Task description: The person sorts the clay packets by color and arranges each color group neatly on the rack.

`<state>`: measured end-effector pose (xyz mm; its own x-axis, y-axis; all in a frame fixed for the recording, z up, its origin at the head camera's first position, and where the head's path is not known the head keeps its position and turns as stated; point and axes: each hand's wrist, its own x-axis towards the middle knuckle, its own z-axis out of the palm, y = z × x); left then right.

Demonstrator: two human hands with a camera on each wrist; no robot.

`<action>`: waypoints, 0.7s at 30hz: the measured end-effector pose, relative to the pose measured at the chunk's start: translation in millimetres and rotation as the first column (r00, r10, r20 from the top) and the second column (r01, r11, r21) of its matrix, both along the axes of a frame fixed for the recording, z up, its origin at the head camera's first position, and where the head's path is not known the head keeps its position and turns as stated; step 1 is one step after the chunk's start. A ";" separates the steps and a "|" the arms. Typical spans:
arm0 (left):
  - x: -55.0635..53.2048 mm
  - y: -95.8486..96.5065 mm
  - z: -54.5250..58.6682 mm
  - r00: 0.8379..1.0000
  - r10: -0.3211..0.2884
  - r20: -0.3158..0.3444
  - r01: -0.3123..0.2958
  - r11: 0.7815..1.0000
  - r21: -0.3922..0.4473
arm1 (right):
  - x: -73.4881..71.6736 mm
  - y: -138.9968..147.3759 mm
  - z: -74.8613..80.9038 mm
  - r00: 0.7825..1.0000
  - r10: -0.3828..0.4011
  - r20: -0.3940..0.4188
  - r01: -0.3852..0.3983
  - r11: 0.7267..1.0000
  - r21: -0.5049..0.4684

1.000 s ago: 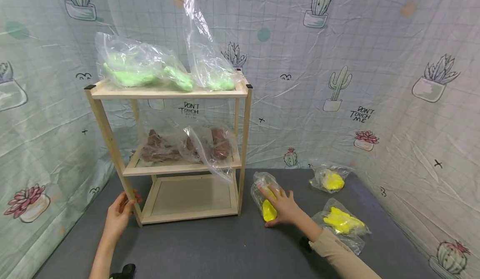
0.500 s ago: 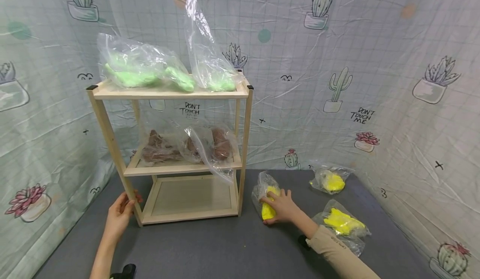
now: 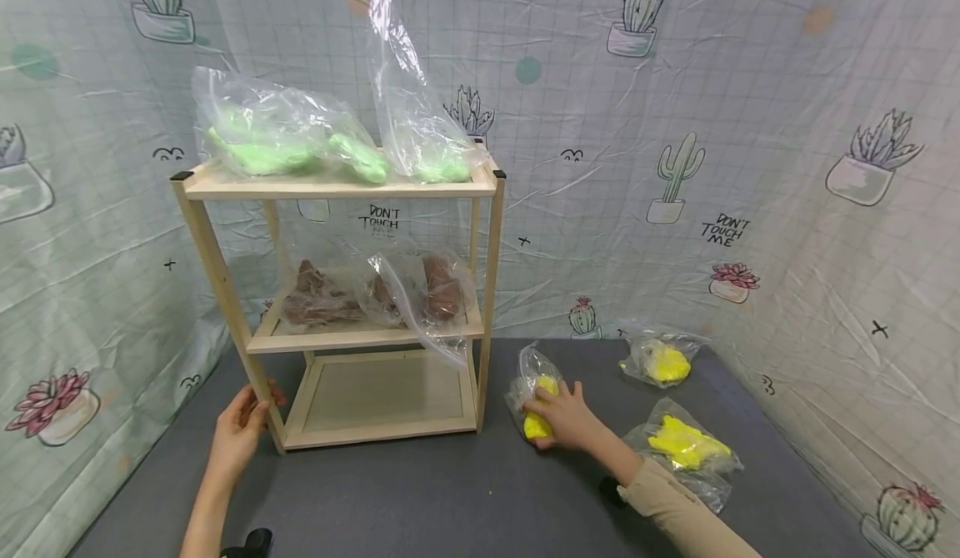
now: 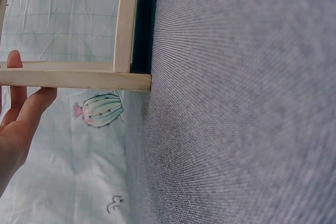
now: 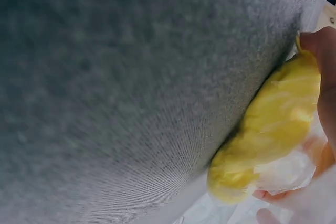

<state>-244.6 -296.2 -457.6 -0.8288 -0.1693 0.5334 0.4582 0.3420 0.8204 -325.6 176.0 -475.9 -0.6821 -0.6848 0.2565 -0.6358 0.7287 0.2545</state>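
One bare left hand pinches the left front post of a three-level rack made from pale wood, with thumb and fingers on different sides of this post. Well to its right, the bare right hand is bent around a small transparent plastic bag with a bright yellow lump inside. This bag is at the left side of the right palm; whether it touches the dark grey table, one cannot tell surely. Beyond this hand, to the right, lies a second yellow-filled bag, and a third yellow-filled bag lies near the forearm. Above and rightward from the left hand, the top shelf carries light green pieces in clear bags, and the middle shelf carries brown pieces in clear bags.
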 end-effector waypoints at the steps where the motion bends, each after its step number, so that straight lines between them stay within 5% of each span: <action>1: 0.1 0.0 -0.1 1.000 0.001 -0.001 -0.001 1.000 -0.002 | 1.4 0.7 0.1 1.000 0.006 -0.003 -0.006 1.000 -0.001; 21: 0.0 -1.5 -0.7 1.000 -0.028 -0.008 0.029 0.999 0.027 | 29.2 11.3 11.9 0.991 0.096 -0.091 -0.103 0.991 -0.081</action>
<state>-244.6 -297.7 -458.4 -0.8295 -0.1599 0.5351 0.4735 0.3067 0.8257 -296.4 187.2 -464.0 -0.5842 -0.7213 0.3720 -0.6847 0.6842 0.2512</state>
